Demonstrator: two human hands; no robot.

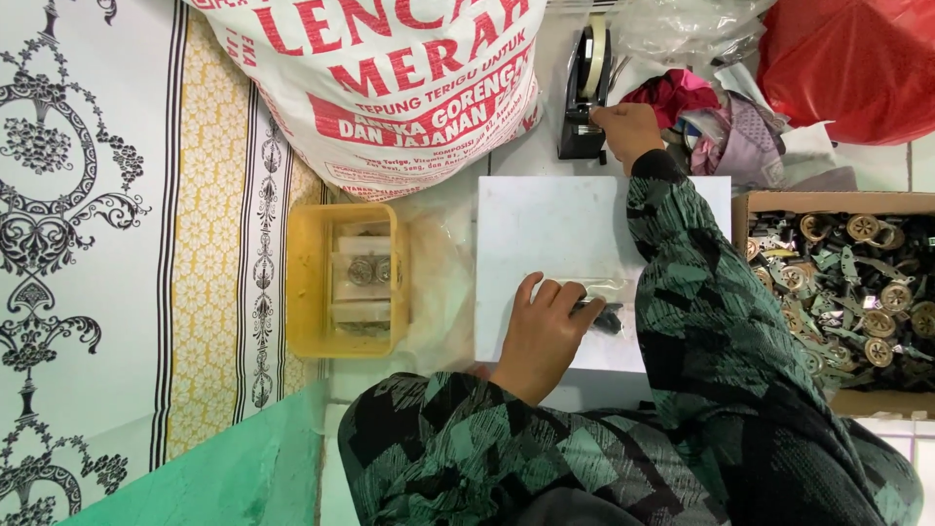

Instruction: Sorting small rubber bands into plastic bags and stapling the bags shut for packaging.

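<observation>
Left hand (542, 331) pressing small clear bag (596, 304), right hand (625, 127) at tape dispenser (587, 83)

- There is only one camera. It sits on the person's head.
- It looks almost straight down at the floor from close by.
- The white board (545, 244) is in the middle of the frame, with the person's sleeves at the bottom.
- The big white sack (390, 88) is at the top, and the cardboard box (779, 202) is at the right edge.

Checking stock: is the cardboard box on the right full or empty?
Full: the cardboard box is open-topped and heaped nearly to its rim with round brass-coloured and dark metal parts.
</observation>
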